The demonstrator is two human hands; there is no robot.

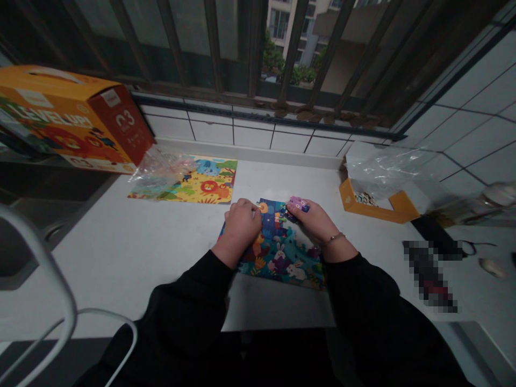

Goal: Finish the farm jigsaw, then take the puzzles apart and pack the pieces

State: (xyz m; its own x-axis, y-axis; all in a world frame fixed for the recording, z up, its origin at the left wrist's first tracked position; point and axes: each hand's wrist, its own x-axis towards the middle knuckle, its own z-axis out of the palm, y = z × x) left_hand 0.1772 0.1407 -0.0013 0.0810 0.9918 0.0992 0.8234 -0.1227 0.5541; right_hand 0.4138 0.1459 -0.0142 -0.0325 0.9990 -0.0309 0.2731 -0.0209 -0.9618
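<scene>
A dark blue jigsaw puzzle (282, 263) with rabbits and plants lies flat on the white counter, between my forearms. My left hand (243, 226) rests over its upper left side with the fingers curled in; what they hold, if anything, is hidden. Over the upper right part, my right hand (312, 219) grips purple puzzle pieces (298, 204) between thumb and fingers. How many pieces are in that hand I cannot tell. The wrist and right hand cover part of the puzzle's right side.
A finished-looking lion picture (213, 185) lies at the back left, partly under a clear plastic bag (163, 166). Behind it stands an orange puzzle box (68, 118). An open yellow box (379, 209) with plastic wrap sits at the right. A white cable (66, 290) crosses the lower left.
</scene>
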